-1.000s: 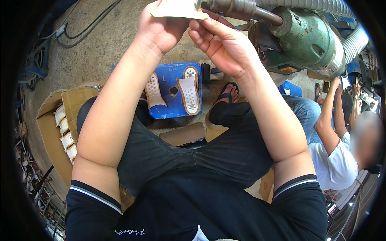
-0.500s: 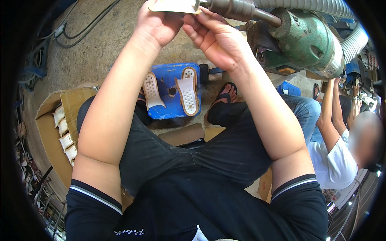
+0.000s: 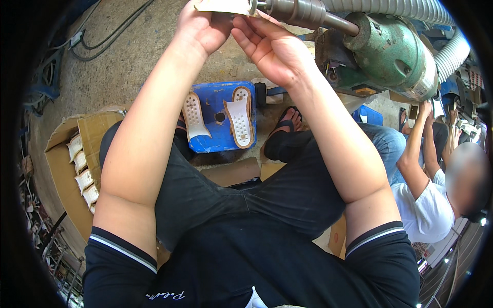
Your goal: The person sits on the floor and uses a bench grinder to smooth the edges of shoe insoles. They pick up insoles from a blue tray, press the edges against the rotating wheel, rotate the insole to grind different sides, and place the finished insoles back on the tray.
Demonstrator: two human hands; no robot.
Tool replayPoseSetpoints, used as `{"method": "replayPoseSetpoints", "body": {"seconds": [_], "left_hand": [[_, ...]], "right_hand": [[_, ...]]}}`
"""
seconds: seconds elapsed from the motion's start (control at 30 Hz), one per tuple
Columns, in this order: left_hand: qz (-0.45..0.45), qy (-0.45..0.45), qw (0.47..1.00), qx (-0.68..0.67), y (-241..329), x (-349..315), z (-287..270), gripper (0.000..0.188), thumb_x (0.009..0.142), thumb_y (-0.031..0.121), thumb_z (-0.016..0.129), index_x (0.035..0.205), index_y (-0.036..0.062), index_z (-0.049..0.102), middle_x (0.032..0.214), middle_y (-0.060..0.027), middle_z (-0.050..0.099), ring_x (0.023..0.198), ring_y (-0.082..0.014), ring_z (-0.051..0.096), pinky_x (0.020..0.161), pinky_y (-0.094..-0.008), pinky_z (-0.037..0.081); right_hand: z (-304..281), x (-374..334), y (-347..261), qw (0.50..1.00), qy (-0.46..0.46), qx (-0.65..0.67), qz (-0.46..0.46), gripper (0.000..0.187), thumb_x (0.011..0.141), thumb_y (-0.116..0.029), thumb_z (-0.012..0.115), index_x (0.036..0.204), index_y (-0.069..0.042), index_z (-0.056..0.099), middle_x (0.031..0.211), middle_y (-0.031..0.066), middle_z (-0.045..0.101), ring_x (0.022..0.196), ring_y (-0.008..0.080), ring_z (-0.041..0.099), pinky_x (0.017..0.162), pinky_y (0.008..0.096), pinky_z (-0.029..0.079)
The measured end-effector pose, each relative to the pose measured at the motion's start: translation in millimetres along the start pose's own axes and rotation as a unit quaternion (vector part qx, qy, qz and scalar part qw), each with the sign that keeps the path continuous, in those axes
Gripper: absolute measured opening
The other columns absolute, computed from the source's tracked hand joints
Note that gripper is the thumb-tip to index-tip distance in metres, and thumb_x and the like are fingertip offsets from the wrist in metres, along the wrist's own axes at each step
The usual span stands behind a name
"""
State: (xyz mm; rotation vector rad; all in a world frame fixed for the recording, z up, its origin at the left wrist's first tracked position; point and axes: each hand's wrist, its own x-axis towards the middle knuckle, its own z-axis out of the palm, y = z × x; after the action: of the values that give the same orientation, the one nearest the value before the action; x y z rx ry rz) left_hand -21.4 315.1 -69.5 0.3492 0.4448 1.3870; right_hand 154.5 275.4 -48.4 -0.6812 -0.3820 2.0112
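At the top edge of the head view I hold a cream-white sole-like piece [image 3: 226, 6], cut off by the frame. My left hand [image 3: 203, 32] grips its left part, with the fingertips out of sight behind it. Under the right end is my right hand [image 3: 275, 49], its thumb side against the piece and its other fingers curled loosely, palm up. That end touches or nearly touches the small tip of a spindle [image 3: 298, 11]. The spindle runs out of a green motor [image 3: 393, 54] on the right.
Between my feet, a blue stool [image 3: 213, 141] carries two white perforated soles [image 3: 238, 120] with brown rims. To the left stands a cardboard box [image 3: 64, 159] of similar white pieces. Grey ducting [image 3: 395, 6] passes behind the motor. A co-worker in a white shirt [image 3: 423, 213] works at right.
The piece has tilted slightly and shifted a little to the right at the spindle tip. My right hand has moved slightly left. The co-worker's arms have shifted a little.
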Motion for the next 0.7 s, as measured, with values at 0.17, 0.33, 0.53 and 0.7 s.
{"method": "replayPoseSetpoints", "body": {"seconds": [0.17,0.33,0.53,0.7], "left_hand": [[-0.032,-0.017,0.997,-0.061,-5,16,-38,0.018,0.097,0.013,0.061,0.111,0.0021,0.062,0.106,-0.0122,0.069,0.100,-0.0277,0.069,0.092,-0.0420,0.058],[-0.032,0.016,0.999,0.032,0,2,-42,0.034,0.102,0.017,0.056,0.129,-0.0036,0.061,0.120,-0.0156,0.071,0.113,-0.0289,0.070,0.103,-0.0448,0.057],[-0.053,-0.053,0.996,-0.039,-1,-20,-1,0.012,0.092,0.012,0.064,0.103,0.0073,0.062,0.099,-0.0063,0.067,0.096,-0.0243,0.069,0.088,-0.0398,0.057],[-0.050,-0.043,0.996,-0.057,1,-18,11,0.014,0.093,0.015,0.065,0.104,0.0068,0.063,0.100,-0.0071,0.069,0.096,-0.0245,0.070,0.087,-0.0396,0.058]], "right_hand": [[1,0,2,0.997,0.045,-0.014,0.063,0.021,0.107,-0.009,0.060,0.122,0.005,0.062,0.118,0.0169,0.068,0.109,0.0301,0.070,0.102,0.0447,0.061],[1,-16,-4,0.995,0.046,-0.025,0.083,0.024,0.107,-0.009,0.060,0.126,0.005,0.061,0.119,0.0182,0.067,0.110,0.0302,0.070,0.103,0.0455,0.060],[0,-35,-17,0.995,-0.031,-0.067,0.061,0.036,0.104,-0.007,0.064,0.138,0.005,0.058,0.131,0.0180,0.066,0.122,0.0285,0.066,0.108,0.0431,0.057],[5,-38,-20,0.992,-0.037,-0.115,0.035,0.036,0.104,-0.007,0.064,0.138,0.005,0.058,0.128,0.0171,0.067,0.121,0.0285,0.067,0.108,0.0427,0.057]]}}
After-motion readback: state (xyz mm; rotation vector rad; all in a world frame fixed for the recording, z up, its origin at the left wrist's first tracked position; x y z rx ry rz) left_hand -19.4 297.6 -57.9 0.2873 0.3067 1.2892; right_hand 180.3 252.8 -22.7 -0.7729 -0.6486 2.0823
